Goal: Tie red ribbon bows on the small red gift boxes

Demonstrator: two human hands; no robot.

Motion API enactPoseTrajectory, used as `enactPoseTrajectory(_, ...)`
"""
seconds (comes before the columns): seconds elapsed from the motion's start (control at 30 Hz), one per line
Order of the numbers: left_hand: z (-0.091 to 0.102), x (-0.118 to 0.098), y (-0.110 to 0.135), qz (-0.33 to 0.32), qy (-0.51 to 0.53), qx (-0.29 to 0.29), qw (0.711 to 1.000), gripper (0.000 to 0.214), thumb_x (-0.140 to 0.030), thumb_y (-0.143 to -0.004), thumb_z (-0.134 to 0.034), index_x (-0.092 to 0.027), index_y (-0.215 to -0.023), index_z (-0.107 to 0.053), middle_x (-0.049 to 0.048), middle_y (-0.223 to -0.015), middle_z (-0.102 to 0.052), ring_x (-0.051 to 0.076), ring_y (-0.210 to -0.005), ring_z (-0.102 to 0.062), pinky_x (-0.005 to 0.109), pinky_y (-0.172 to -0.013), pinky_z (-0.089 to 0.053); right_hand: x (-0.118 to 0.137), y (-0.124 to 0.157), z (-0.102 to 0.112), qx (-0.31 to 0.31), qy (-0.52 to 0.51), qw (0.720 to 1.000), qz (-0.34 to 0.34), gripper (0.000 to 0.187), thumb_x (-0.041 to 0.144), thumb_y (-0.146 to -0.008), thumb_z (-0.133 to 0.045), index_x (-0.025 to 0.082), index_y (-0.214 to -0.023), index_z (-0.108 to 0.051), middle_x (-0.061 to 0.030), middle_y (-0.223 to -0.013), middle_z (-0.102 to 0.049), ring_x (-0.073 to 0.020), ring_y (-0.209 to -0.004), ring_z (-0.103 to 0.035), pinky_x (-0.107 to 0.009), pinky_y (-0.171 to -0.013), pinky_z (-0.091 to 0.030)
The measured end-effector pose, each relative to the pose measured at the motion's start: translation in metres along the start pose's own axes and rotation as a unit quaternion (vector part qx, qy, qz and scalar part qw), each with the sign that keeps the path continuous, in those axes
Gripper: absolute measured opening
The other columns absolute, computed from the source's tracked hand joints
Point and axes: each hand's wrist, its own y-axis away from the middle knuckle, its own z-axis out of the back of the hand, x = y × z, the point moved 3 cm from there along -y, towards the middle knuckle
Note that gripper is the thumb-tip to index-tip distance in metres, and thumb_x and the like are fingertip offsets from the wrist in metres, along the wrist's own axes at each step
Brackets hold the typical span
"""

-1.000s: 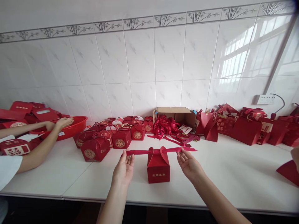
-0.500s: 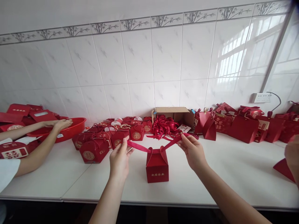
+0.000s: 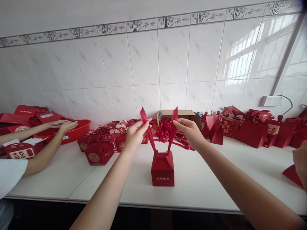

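A small red gift box point(image 3: 163, 174) with gold lettering stands upright on the white table point(image 3: 199, 188) in front of me. Dark red ribbon point(image 3: 172, 132) runs through the two rounded tabs at its top. One ribbon end is pinched by my left hand point(image 3: 136, 135), up and to the left of the box. Opposite it, my right hand point(image 3: 188, 131) pinches the other end between thumb and fingers. Both ends stick up above my fingertips, and the two lengths rise from the box in a V shape.
Behind the box lies a cardboard carton point(image 3: 179, 112) with a heap of red ribbons point(image 3: 164, 129). Several finished-looking red boxes point(image 3: 99, 153) stand left of it, and red bags point(image 3: 251, 131) line the right. A co-worker's arms point(image 3: 43, 156) reach over a red basin point(image 3: 80, 129); another person's hand point(image 3: 299, 163) shows far right.
Both my hands have risen and come closer together, bringing the ribbon ends from a wide spread to nearly upright. The box stays in place on the table.
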Motion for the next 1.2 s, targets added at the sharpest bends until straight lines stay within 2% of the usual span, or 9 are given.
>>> enactPoseTrajectory(0.27,-0.021,-0.014,-0.005,0.001,0.027,0.068,0.997,0.031,-0.038,-0.077,-0.065,-0.017,-0.100,-0.071,0.0039,-0.084,-0.068,0.016,-0.081,-0.060,0.029,-0.078,-0.045,0.009,-0.004,-0.012,0.047,-0.020,0.999,0.014,0.021,0.035,-0.071,-0.072,0.020,-0.087,-0.073,-0.0025,-0.081,-0.071,-0.0152,-0.077,-0.063,-0.031,-0.075,-0.048)
enactPoseTrajectory(0.47,-0.024,-0.012,-0.004,-0.010,0.027,0.087,0.996,0.022,-0.038,-0.079,-0.064,-0.018,-0.088,-0.071,0.0024,-0.086,-0.067,0.013,-0.078,-0.059,0.027,-0.077,-0.045,0.008,-0.004,-0.012,0.049,-0.049,0.998,-0.007,0.018,0.035,-0.071,-0.072,0.020,-0.083,-0.072,-0.0013,-0.077,-0.070,-0.0139,-0.074,-0.062,-0.030,-0.073,-0.048)
enactPoseTrajectory(0.6,-0.027,-0.015,-0.003,-0.021,0.008,0.102,0.995,0.021,-0.034,-0.077,-0.067,-0.017,-0.089,-0.066,0.0000,-0.074,-0.065,0.013,-0.075,-0.060,0.025,-0.075,-0.046,0.008,-0.006,-0.015,0.066,-0.078,0.995,-0.008,0.018,0.033,-0.072,-0.071,0.019,-0.083,-0.069,-0.0016,-0.074,-0.068,-0.0142,-0.070,-0.062,-0.032,-0.072,-0.049)
enactPoseTrajectory(0.73,-0.034,-0.022,-0.001,0.002,-0.012,0.141,0.990,0.032,-0.031,-0.072,-0.073,-0.021,-0.091,-0.050,-0.0035,-0.069,-0.065,0.013,-0.068,-0.061,0.026,-0.067,-0.047,0.010,-0.007,-0.020,0.110,-0.049,0.993,0.000,0.014,0.027,-0.074,-0.066,0.018,-0.086,-0.067,0.0009,-0.066,-0.061,-0.0105,-0.058,-0.053,-0.026,-0.059,-0.043)
enactPoseTrajectory(0.8,-0.037,-0.025,-0.001,0.009,-0.042,0.154,0.987,0.035,-0.032,-0.072,-0.073,-0.022,-0.091,-0.046,-0.0032,-0.070,-0.066,0.014,-0.068,-0.062,0.027,-0.065,-0.047,0.013,-0.006,-0.023,0.156,-0.043,0.987,0.025,0.011,0.026,-0.077,-0.062,0.016,-0.078,-0.067,0.0009,-0.065,-0.058,-0.0096,-0.058,-0.049,-0.025,-0.057,-0.039)
enactPoseTrajectory(0.87,-0.039,-0.028,-0.001,0.009,-0.073,0.167,0.983,0.035,-0.031,-0.073,-0.071,-0.022,-0.092,-0.044,-0.0021,-0.072,-0.066,0.015,-0.070,-0.064,0.029,-0.068,-0.047,0.015,-0.003,-0.025,0.182,-0.043,0.981,0.044,0.017,0.028,-0.080,-0.059,0.015,-0.070,-0.064,0.0004,-0.065,-0.057,-0.0093,-0.057,-0.047,-0.025,-0.057,-0.038)
enactPoseTrajectory(1.03,-0.041,-0.030,-0.002,0.004,-0.156,0.180,0.971,0.038,-0.029,-0.073,-0.069,-0.023,-0.100,-0.044,-0.0033,-0.069,-0.064,0.015,-0.066,-0.061,0.029,-0.065,-0.046,0.018,0.002,-0.024,0.148,0.021,0.988,0.045,0.029,0.041,-0.081,-0.062,0.014,-0.070,-0.064,0.0028,-0.057,-0.051,-0.0065,-0.050,-0.039,-0.023,-0.049,-0.032)
enactPoseTrajectory(1.1,-0.041,-0.030,-0.002,0.000,-0.179,0.177,0.968,0.038,-0.028,-0.073,-0.068,-0.023,-0.102,-0.044,-0.0038,-0.067,-0.063,0.014,-0.063,-0.059,0.027,-0.061,-0.044,0.019,0.003,-0.024,0.148,0.053,0.986,0.048,0.029,0.042,-0.081,-0.061,0.014,-0.075,-0.066,0.0025,-0.058,-0.052,-0.0070,-0.051,-0.042,-0.023,-0.049,-0.034)
enactPoseTrajectory(1.2,-0.040,-0.029,-0.001,0.010,-0.159,0.179,0.971,0.036,-0.026,-0.073,-0.066,-0.023,-0.103,-0.046,-0.0032,-0.067,-0.063,0.015,-0.067,-0.060,0.029,-0.064,-0.044,0.018,0.003,-0.024,0.160,0.087,0.979,0.089,0.031,0.043,-0.085,-0.054,0.015,-0.082,-0.067,0.0005,-0.063,-0.057,-0.0100,-0.058,-0.050,-0.025,-0.055,-0.040)
